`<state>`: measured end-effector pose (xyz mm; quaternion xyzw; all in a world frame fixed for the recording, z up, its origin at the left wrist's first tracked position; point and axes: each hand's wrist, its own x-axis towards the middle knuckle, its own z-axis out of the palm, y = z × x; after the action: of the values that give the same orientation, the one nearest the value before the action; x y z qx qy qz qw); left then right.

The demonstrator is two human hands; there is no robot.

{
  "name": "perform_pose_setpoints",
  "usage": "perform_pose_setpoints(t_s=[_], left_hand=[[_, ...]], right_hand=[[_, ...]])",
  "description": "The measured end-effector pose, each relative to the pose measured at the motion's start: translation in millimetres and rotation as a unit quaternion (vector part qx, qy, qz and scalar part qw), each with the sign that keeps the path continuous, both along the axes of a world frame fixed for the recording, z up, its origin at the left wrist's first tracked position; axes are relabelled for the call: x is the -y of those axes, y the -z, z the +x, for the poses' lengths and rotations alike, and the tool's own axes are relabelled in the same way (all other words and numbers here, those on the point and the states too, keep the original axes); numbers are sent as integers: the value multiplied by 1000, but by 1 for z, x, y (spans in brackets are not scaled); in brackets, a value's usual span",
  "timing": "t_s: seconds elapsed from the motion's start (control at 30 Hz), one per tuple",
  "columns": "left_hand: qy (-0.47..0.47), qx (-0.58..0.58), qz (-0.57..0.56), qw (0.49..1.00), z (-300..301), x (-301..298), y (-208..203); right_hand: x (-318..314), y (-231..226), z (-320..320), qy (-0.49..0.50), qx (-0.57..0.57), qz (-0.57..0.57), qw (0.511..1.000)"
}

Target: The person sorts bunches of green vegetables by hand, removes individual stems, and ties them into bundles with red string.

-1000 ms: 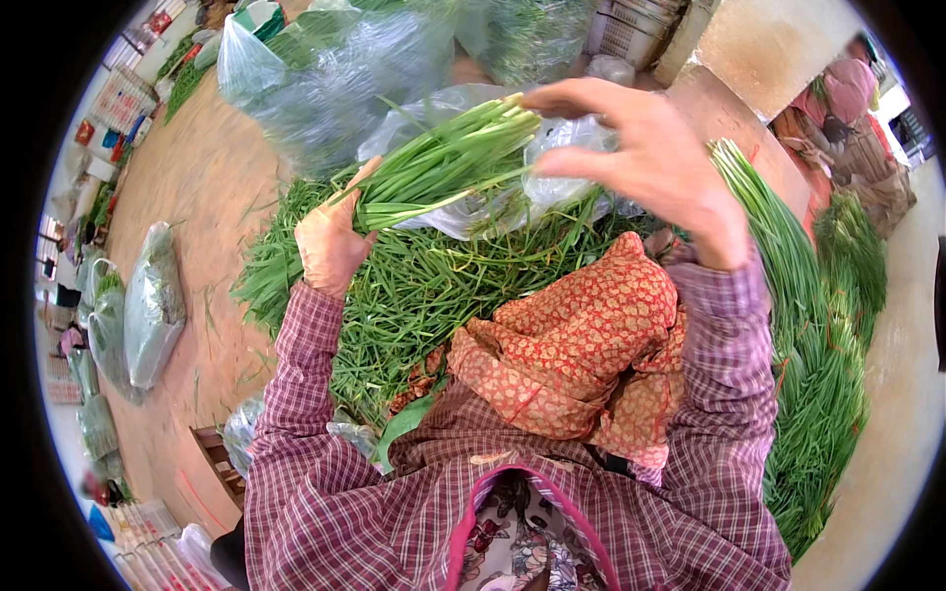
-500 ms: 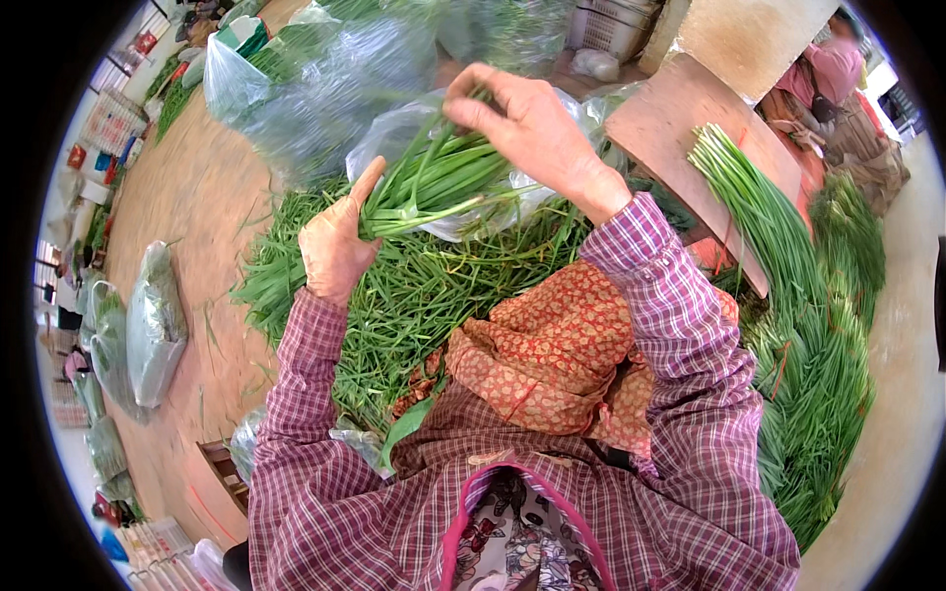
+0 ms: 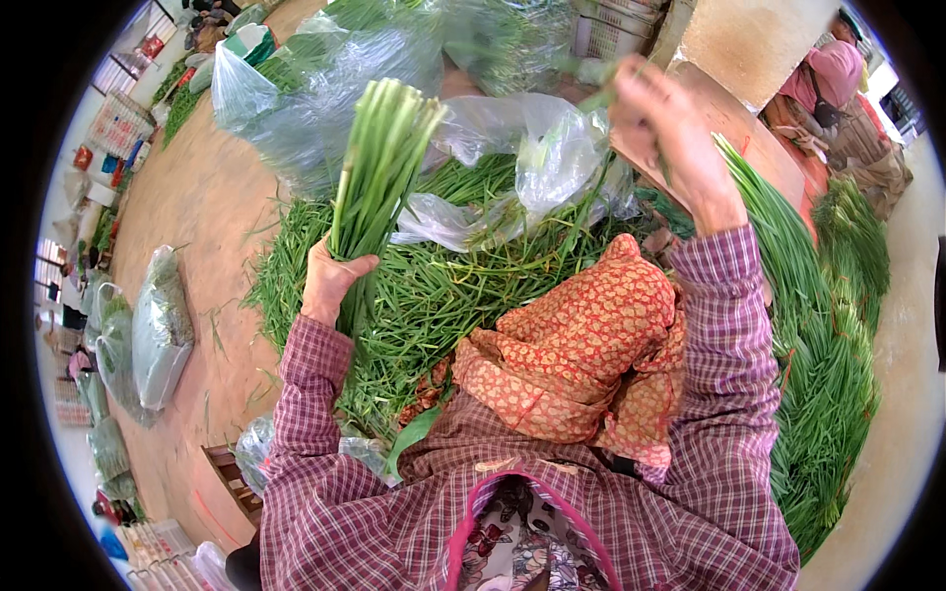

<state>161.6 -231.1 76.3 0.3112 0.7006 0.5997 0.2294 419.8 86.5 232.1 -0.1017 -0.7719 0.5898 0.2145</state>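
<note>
Above the pile, in the head view, the left hand is closed round a bunch of long green stems. The bunch stands nearly upright, leaning a little right, wider at the top than at the grip. Its pale, whitish-green ends point up, smooth and round like thin tubes; lower down it deepens to flat, glossy green, with leaves hanging below the fist. The right hand is raised well apart from it, blurred, with smeared green at the fingers; I cannot tell whether they grip it. Under the bunch, the pile is a loose tangle of narrow blades. Thin, clear, crumpled plastic lies on its far side. Patterned red cloth bunches in soft folds nearer the body. At right, straight, slender greens lie heaped lengthwise.
</note>
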Motion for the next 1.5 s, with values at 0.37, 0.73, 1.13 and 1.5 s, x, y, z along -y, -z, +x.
perform_pose_setpoints(t_s=[0.37, 0.73, 1.13, 1.5], left_hand=[[105, 141, 0, 984, 44, -19, -42], [118, 139, 1, 983, 58, -17, -47], [160, 218, 31, 962, 106, -50, -32], [150, 279, 108, 942, 119, -34, -35]], right_hand=[[45, 37, -56, 116, -16, 211, 970], [5, 51, -53, 191, 44, 280, 940], [64, 21, -96, -31, -172, -284, 943], [72, 27, -96, -16, -170, -265, 949]])
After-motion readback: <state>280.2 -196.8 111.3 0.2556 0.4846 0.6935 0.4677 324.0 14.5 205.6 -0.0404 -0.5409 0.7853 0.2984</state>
